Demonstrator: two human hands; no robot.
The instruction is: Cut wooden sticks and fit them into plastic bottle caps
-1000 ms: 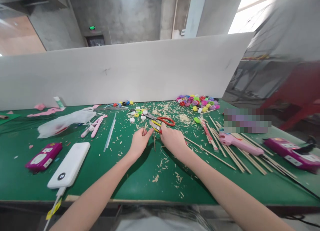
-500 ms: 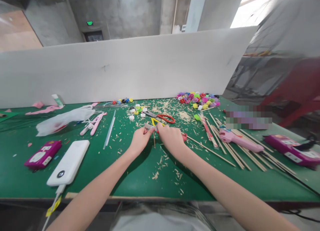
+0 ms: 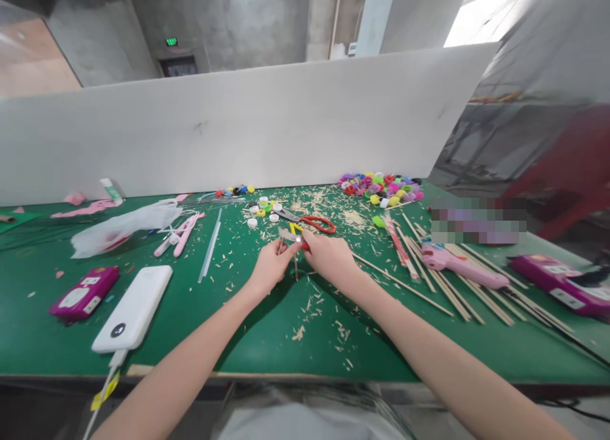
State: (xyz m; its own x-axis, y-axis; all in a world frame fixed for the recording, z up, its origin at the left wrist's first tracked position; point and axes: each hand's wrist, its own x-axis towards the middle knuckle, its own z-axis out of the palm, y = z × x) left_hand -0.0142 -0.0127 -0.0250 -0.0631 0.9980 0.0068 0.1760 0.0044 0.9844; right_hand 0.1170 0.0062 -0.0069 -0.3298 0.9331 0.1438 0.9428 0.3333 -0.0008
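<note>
My right hand (image 3: 330,257) is closed around red-handled scissors (image 3: 290,235), their grey blades pointing left towards my other hand. My left hand (image 3: 271,263) is pinched shut close to the blades; what lies between its fingertips is too small to make out. A thin stick (image 3: 296,269) shows below the blades, between both hands. Just beyond, a yellow-handled tool (image 3: 295,227) is partly hidden. Another pair of scissors (image 3: 319,224) with orange-red handles lies behind my hands. Wood shavings (image 3: 312,300) are scattered on the green table (image 3: 248,351).
Wooden sticks (image 3: 452,290) and a pink glue gun (image 3: 464,267) lie right. Colourful bottle caps (image 3: 381,189) are heaped at the back, before a white board (image 3: 267,128). A white power bank (image 3: 133,309), a purple box (image 3: 86,294) and a plastic bag (image 3: 124,227) lie left.
My right hand has shifted its hold on the scissors; the red handle now shows by the thumb and no longer behind the hand. My left hand stays by the blades.
</note>
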